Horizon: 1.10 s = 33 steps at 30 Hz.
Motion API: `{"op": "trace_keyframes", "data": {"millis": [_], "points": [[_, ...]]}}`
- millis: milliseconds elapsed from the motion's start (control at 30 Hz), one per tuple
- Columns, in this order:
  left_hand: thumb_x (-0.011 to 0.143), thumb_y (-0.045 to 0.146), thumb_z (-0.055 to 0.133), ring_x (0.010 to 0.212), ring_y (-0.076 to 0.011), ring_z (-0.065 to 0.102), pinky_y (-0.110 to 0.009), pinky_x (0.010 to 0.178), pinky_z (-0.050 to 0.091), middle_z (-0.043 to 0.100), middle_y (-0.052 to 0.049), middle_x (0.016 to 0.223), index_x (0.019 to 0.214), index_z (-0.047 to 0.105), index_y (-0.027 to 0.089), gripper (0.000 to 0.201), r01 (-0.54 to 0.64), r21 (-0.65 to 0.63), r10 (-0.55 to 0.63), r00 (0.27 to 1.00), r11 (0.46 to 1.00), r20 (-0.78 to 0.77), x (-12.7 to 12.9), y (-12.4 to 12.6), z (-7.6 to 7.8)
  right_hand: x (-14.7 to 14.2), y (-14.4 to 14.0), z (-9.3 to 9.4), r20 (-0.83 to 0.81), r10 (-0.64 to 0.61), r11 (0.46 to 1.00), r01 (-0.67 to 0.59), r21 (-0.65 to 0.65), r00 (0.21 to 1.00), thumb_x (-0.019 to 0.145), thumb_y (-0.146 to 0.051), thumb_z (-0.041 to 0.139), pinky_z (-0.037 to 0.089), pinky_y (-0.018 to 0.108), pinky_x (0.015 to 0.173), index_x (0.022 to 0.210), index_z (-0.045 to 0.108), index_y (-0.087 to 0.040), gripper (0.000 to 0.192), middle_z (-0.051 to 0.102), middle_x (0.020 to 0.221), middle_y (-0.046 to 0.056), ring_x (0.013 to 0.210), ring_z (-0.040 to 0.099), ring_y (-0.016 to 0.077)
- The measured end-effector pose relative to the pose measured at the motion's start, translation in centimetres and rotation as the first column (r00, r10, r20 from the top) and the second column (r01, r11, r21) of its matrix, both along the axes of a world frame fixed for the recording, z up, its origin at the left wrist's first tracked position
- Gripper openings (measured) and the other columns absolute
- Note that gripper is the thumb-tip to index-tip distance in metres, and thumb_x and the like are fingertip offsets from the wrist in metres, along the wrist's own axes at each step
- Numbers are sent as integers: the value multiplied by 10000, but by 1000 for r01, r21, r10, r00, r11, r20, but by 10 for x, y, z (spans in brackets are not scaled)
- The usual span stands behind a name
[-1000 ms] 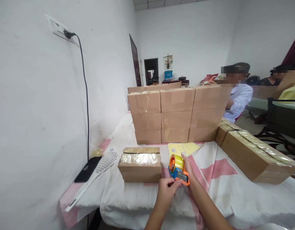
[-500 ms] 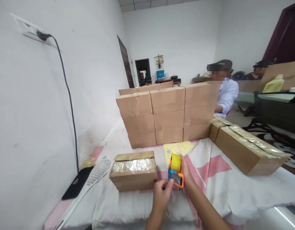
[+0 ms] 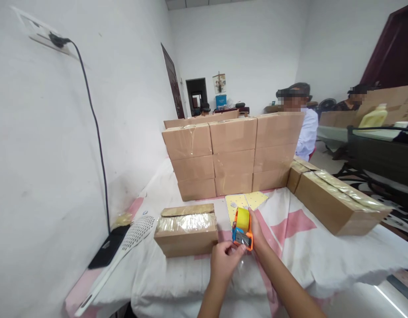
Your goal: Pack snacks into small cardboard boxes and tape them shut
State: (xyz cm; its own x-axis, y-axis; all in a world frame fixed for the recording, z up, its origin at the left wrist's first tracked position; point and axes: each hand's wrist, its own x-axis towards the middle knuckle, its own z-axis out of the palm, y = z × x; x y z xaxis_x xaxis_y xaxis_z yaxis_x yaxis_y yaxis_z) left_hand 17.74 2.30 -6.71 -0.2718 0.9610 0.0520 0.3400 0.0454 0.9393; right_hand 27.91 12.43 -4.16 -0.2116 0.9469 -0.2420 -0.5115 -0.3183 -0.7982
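Orange-and-blue plastic, the handheld tape dispenser with its yellowish tape roll (image 3: 243,229) sits just above the cloth-covered bench (image 3: 323,260), held from its right side by the right hand (image 3: 257,232), whose fingers wrap closed around its frame. The left hand (image 3: 224,260) meets the dispenser's lower front edge, thumb and forefinger pinched together at the grey cutter end; whether they hold the clear tape there cannot be told. Just to the left lies a small brown cardboard box with a tape-wrapped top (image 3: 187,234). Behind stands a wall of stacked brown cardboard cartons (image 3: 233,154), with a yellow perforated sheet (image 3: 245,201) lying flat before it.
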Motion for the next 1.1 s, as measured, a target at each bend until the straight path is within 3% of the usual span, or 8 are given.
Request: {"op": "trace_keyframes", "data": {"millis": [200,300,500,700,1100], "points": [[765,615,682,573,-135,457,-261,555,281,520,10,559,649,702,178,452,-40,-72,31,992,997,-124,-3,-5,11,1,4,-1,-48,-4,999,3,-40,999,875,-608,515,545,305,514,775,625,-215,420,668,600,44,567,676,220],[771,606,684,581,-132,459,-249,566,302,522,16,572,635,658,184,444,-34,-100,26,996,994,-85,-5,-10,10,-1,5,-3,-14,-58,998,58,0,998,856,-607,545,543,284,522,791,624,-220,400,652,590,18,583,675,205],[756,636,699,573,-102,364,-232,548,257,377,50,549,550,475,187,543,-12,-98,14,1000,995,12,-7,-12,2,-1,7,-7,34,-161,980,155,128,986,867,-655,572,544,264,525,830,630,-202,458,643,614,4,570,665,176],[733,684,713,583,-111,423,-228,551,294,463,37,561,587,539,183,550,-38,-134,43,998,990,39,-6,-10,-6,2,7,-3,56,-215,962,202,184,975,881,-643,600,548,264,523,862,620,-195,449,668,667,16,545,659,162],[764,662,697,543,-100,311,-255,537,218,329,54,538,550,445,201,568,-55,-96,42,990,994,-138,-4,-14,6,0,8,1,-12,-107,994,107,8,994,909,-714,491,523,257,502,860,613,-195,535,635,596,16,563,662,178]]}}
